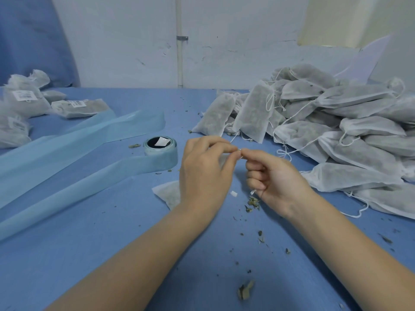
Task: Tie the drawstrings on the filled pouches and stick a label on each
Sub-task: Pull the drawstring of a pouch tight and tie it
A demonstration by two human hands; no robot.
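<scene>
A thin white drawstring (240,151) is pinched between the left hand (205,169) and right hand (275,178), fingertips together, above the blue table (112,254); its white non-woven filled pouch (167,193) lies largely hidden beneath the left hand. The knot is judged best drawn snug against the pouch neck, with even tension kept on both ends.

Dried herb fragments (246,292) are seen scattered toward the near edge of the blue tabletop (112,254); a white pipe (179,52) is fixed upright to the wall (224,30) beyond its far edge.

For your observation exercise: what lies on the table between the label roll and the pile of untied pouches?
In the head view, mostly bare blue tablecloth with scattered herb crumbs separates the label roll from the pile.
</scene>
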